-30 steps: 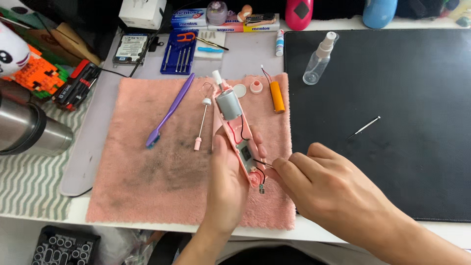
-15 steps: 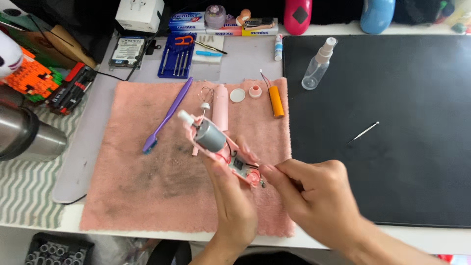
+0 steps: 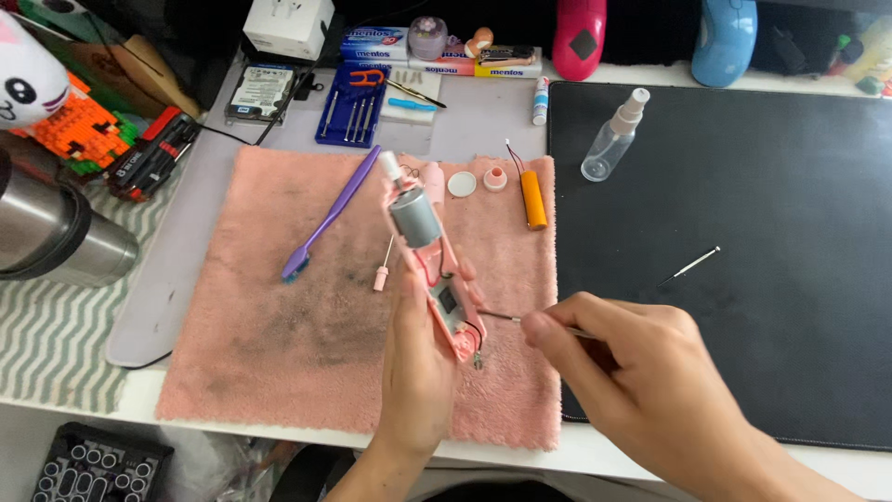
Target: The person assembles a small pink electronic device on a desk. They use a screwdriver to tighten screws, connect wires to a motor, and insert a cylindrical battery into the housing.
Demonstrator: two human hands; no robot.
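Two hands busy: left hand (image 3: pixel 418 372) clamped on opened pink device (image 3: pixel 437 270), right hand (image 3: pixel 632 372) pinching thin probe (image 3: pixel 502 318), tip just beside circuit board. Step seems probing inside; next move needs steady tip.

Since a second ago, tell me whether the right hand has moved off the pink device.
Yes. The right hand has drawn back rightward from the pink device, toward the black mat; only its thin tool reaches the device.

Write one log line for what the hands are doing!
left hand: holds pink device | right hand: thin tool at device | under: pink towel
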